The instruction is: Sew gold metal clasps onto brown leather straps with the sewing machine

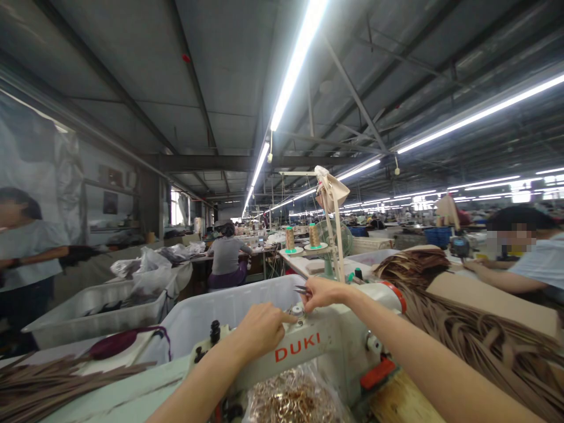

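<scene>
A pale green sewing machine (pixel 328 346) marked DUKI in red stands right in front of me. My left hand (pixel 259 330) rests on its top with the fingers pinched toward a small round metal part (pixel 298 310). My right hand (pixel 324 292) is closed on a small metal tool (pixel 301 289), its tip pointing left just above that round part. Two thread cones (pixel 289 239) stand on the thread stand (pixel 337 235) behind the machine.
Brown leather strips (pixel 480 341) lie piled at my right and at the lower left (pixel 53 382). A clear bag of metal rings (pixel 293 399) sits under the machine arm. White plastic bins (pixel 101 305) stand behind. Other people work at the left, the right and ahead.
</scene>
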Action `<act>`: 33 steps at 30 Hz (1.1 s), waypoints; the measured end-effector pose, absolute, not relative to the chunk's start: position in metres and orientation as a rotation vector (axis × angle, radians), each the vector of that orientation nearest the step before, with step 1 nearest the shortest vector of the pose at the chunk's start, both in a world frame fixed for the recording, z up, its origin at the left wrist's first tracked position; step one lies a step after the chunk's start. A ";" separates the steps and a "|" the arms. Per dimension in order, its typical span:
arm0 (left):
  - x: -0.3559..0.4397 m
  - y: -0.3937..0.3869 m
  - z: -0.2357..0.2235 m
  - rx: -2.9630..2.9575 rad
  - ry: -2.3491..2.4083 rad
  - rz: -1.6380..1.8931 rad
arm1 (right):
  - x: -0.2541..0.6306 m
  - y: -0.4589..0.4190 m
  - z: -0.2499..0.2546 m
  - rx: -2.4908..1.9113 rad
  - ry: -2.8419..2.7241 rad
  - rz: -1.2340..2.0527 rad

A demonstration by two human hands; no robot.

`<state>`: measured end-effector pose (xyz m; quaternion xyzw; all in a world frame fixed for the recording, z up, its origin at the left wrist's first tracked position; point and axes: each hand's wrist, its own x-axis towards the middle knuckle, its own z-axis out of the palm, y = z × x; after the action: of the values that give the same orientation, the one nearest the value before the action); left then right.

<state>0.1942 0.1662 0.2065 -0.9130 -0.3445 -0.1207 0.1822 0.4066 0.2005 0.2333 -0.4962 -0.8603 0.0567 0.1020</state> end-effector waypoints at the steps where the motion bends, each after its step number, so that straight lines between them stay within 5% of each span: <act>1: 0.194 0.167 0.206 -2.580 -0.972 -0.347 | 0.408 0.203 0.231 -1.480 -2.509 0.150; 12: 0.193 0.167 0.204 -2.497 -1.079 -0.504 | 0.379 0.196 0.230 -1.549 -2.498 -0.093; 22: 0.192 0.166 0.205 -2.596 -1.035 -0.483 | 0.442 0.135 0.209 -1.864 -1.883 -0.515; 33: 0.190 0.172 0.203 -2.675 -1.060 -0.557 | 0.372 0.118 0.174 -1.645 -1.886 -0.830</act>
<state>0.1904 0.1724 0.2025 -0.9077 -0.3597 -0.1890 0.1050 0.3718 0.1180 0.1735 -0.6041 -0.6928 -0.3046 0.2497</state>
